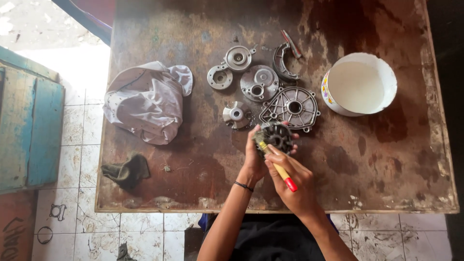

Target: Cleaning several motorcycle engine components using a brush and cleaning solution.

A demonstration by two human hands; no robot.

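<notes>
My left hand [253, 157] holds a dark, round, toothed metal part [278, 137] just above the worn brown table [183, 183]. My right hand [295, 181] grips a small brush [276, 164] with a yellow handle and red end, its bristles pressed against the left side of that part. Both hands are near the table's front edge, at its middle.
Several grey metal engine parts lie beyond my hands: a ribbed cover [291, 107], round discs [260, 83], a brake shoe [282, 60]. A white bowl [360, 83] stands at the right, a pale crumpled cloth [147, 101] at the left, a dark rag [128, 171] near the front left.
</notes>
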